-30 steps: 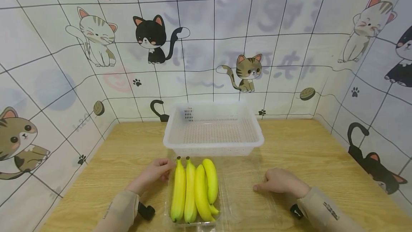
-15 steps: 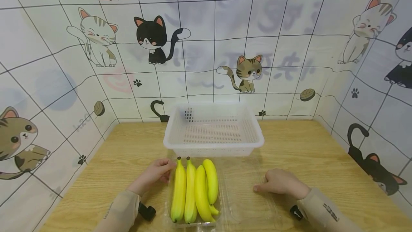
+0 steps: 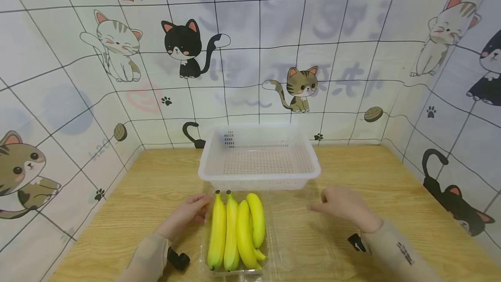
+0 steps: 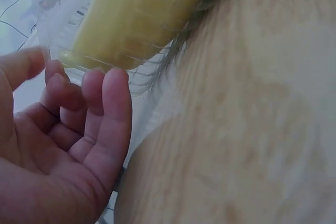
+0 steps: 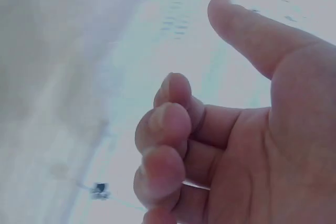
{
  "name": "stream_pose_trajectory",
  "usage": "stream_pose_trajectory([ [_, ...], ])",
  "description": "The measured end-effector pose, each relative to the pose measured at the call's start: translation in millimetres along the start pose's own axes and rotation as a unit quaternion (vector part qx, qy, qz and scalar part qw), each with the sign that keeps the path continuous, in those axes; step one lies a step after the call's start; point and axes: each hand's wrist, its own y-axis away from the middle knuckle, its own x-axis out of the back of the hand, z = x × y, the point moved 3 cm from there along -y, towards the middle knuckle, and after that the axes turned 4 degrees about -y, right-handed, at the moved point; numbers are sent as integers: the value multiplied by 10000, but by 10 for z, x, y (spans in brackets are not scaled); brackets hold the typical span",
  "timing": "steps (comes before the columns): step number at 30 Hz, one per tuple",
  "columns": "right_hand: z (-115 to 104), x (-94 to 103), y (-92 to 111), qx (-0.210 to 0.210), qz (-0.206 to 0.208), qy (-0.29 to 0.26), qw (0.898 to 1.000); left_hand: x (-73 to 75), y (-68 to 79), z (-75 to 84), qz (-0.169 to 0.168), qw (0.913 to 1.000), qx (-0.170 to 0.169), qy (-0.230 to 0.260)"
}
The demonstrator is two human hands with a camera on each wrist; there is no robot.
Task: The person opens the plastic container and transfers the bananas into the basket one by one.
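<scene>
A clear plastic clamshell box lies unfolded on the table, its lid flat to the right. Several yellow bananas lie side by side in its left half. My left hand pinches the box's left rim between thumb and fingertips; in the left wrist view, the hand is at the clear wall beside a banana. Above the lid's right side hovers my right hand, thumb pointing left. In the right wrist view, that hand has loosely curled fingers, thumb apart, and holds nothing.
Behind the box stands a white perforated basket with nothing visible inside. The wooden table meets a cat-patterned wall covering at the back and sides. Both wrists wear small black cameras.
My right hand has risen off the lid and moved slightly farther from me. The left hand, the box and the bananas stay in place.
</scene>
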Motion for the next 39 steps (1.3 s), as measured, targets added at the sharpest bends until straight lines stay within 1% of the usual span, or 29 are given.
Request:
stream_pose_trajectory([
  [2, -120, 91, -7, 361, 157, -106, 9992, 2, 18, -15, -50, 10000, 28, 58],
  [6, -413, 198, 4, 1067, 264, -205, 9937, -4, 61, -46, -296, 9994, -33, 199],
  [10, -705, 216, -3, 1705, 361, -261, 9844, -6, 108, -80, -431, 9976, 24, 546],
  [13, -873, 191, -32, 2121, 431, -424, 9754, 3, 128, -112, -513, 9957, -23, 774],
  [14, -921, 179, -43, 2235, 422, -474, 9726, 3, 132, -120, -563, 9950, -84, 819],
  [17, -1060, 137, -73, 2564, 276, -551, 9646, 6, 125, -155, -760, 9926, -296, 895],
  [19, -1155, 108, -86, 2774, 174, -467, 9595, 5, 121, -167, -848, 9912, -382, 938],
  [22, -1286, 58, -101, 3100, 11, -303, 9502, 10, 122, -170, -905, 9902, -438, 965],
  [26, -1428, -16, -117, 3440, -326, -359, 9377, 18, 124, -168, -898, 9904, -435, 953],
  [29, -1501, -73, -119, 3619, -622, -396, 9293, 18, 127, -165, -898, 9904, -439, 955],
  [32, -1541, -132, -112, 3785, -860, -308, 9211, 10, 130, -163, -929, 9894, -491, 998],
  [35, -1560, -177, -103, 3914, -1000, -192, 9146, 6, 131, -161, -968, 9882, -560, 1050],
  [39, -1575, -221, -89, 4101, -1032, 7, 9062, 7, 134, -157, -982, 9874, -608, 1084],
])
